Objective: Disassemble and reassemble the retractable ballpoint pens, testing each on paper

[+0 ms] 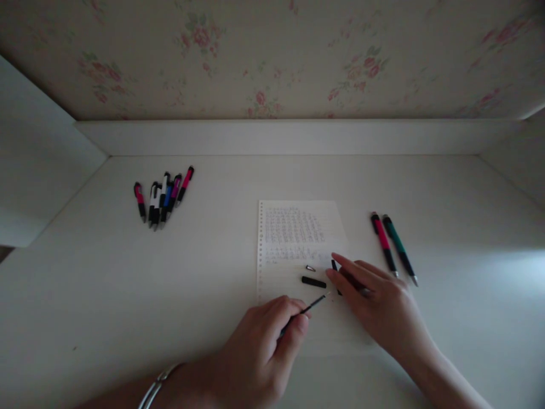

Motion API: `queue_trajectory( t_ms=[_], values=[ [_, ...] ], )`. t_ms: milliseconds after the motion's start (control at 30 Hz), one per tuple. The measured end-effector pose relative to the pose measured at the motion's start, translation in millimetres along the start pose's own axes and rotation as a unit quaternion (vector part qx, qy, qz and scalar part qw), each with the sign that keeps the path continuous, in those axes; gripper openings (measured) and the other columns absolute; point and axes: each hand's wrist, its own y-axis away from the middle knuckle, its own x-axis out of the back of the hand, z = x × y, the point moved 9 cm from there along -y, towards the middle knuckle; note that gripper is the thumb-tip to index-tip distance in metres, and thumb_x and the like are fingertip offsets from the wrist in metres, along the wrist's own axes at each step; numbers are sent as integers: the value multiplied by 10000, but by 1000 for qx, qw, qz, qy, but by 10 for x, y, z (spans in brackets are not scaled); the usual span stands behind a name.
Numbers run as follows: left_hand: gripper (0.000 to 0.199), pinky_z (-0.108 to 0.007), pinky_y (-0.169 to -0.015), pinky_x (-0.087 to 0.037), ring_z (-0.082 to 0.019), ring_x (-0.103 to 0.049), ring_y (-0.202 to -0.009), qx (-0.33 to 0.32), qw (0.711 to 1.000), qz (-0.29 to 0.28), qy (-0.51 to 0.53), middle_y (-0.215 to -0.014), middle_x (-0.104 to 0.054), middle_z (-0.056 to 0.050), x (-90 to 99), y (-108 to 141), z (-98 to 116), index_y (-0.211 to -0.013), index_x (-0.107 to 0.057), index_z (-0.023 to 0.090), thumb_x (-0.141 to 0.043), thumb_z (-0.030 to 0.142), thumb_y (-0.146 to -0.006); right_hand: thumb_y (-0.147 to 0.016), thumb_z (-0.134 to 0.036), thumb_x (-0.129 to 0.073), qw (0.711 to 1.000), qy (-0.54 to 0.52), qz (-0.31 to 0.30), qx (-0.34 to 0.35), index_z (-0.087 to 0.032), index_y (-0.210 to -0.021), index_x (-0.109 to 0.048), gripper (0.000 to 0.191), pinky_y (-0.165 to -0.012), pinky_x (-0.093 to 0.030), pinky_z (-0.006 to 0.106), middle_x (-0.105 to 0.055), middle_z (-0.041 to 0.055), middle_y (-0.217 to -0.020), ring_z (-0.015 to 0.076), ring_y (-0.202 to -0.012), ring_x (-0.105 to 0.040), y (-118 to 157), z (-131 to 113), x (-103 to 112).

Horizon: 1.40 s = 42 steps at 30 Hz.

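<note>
My left hand (pixel 272 335) is closed, with a thin pen refill (pixel 315 302) pinched between thumb and fingers. The refill's tip points up and right, over the lined paper (pixel 298 227). Across from it, my right hand (pixel 374 295) curls its fingers around a dark pen part (pixel 334 264), much of which they hide. A black rubber grip sleeve (pixel 314 282) lies on the paper between the hands. Just above the sleeve is a small silver pen tip (pixel 310 268). Handwriting covers the upper part of the sheet.
Two pens, one pink and black (pixel 384 243) and one green and black (pixel 400 249), lie right of the paper. Several pens (pixel 165 196) are grouped at the far left. A low white ledge (pixel 272 137) and a flowered wall back the white desk (pixel 128 295).
</note>
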Motion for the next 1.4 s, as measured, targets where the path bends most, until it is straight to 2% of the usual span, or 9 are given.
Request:
queue_trajectory(
  t_ms=[267,433,533,867,1000,1067,1233,1300,1400],
  values=[
    [234,-236,-842,-501,-145,-675,-877,9,1000,-10,7,-940,-711,-23,-2,-17,-1,-1051,-625,195,-403,265,-1078,-949,-413,-643,990,-122,-5,-69,-210,-1016,-793,261,-559,-592,231,-805,75,-900,174,-686,-744,31,43,58],
    [231,-246,-803,-503,-158,-674,-847,1,1000,-24,10,-928,-716,-36,-39,-36,-7,-1043,-635,186,-420,265,-1074,-873,-325,-774,919,-375,-92,-84,-315,-1190,-735,320,-782,-647,232,-821,38,-1033,170,-873,-783,145,-122,-96],
    [223,-256,-842,-501,-170,-680,-885,-7,999,-38,23,-942,-714,-54,-76,-40,6,-1046,-641,171,-430,243,-1062,-848,-202,-795,897,-413,-140,-75,-335,-1158,-746,341,-784,-648,216,-826,18,-1000,152,-847,-787,206,-238,-212],
    [267,-236,-715,-475,-145,-613,-720,-16,999,-35,-16,-785,-638,-15,-51,-56,51,-902,-618,183,-411,232,-1064,-840,-192,-792,908,-404,-63,-87,-281,-950,-785,142,-687,-640,175,-813,17,-839,146,-754,-779,168,-151,-75],
    [272,-250,-726,-478,-155,-623,-732,-3,999,-35,-21,-798,-654,-22,-36,-42,40,-934,-624,184,-398,252,-1070,-819,-283,-828,891,-438,21,-117,-303,-984,-767,177,-683,-643,203,-814,13,-826,155,-741,-777,124,61,50],
    [268,-254,-740,-481,-158,-632,-753,4,999,-36,-14,-821,-666,-28,-34,-38,29,-957,-627,181,-397,260,-1070,-796,-318,-843,895,-423,66,-128,-300,-945,-754,174,-678,-643,216,-812,6,-808,164,-731,-777,86,159,130],
    [259,-258,-762,-487,-159,-639,-778,13,999,-40,3,-842,-675,-30,-39,-34,8,-969,-621,181,-391,255,-1063,-827,-309,-790,985,-146,53,-75,-260,-827,-773,52,-523,-592,205,-797,16,-785,168,-643,-742,-2,120,201],
    [256,-259,-782,-492,-160,-644,-791,11,999,-37,3,-848,-678,-32,-38,-30,9,-966,-621,179,-397,257,-1061,-872,-302,-739,997,-67,32,-27,-245,-856,-788,77,-470,-568,207,-801,28,-823,169,-647,-741,-5,50,159],
    [252,-259,-818,-498,-161,-658,-828,0,999,-34,0,-880,-689,-38,-36,-23,22,-998,-628,175,-395,244,-1062,-923,-271,-678,999,-13,3,35,-224,-917,-800,130,-578,-620,245,-811,34,-869,180,-700,-768,9,-37,65]
  ],
)
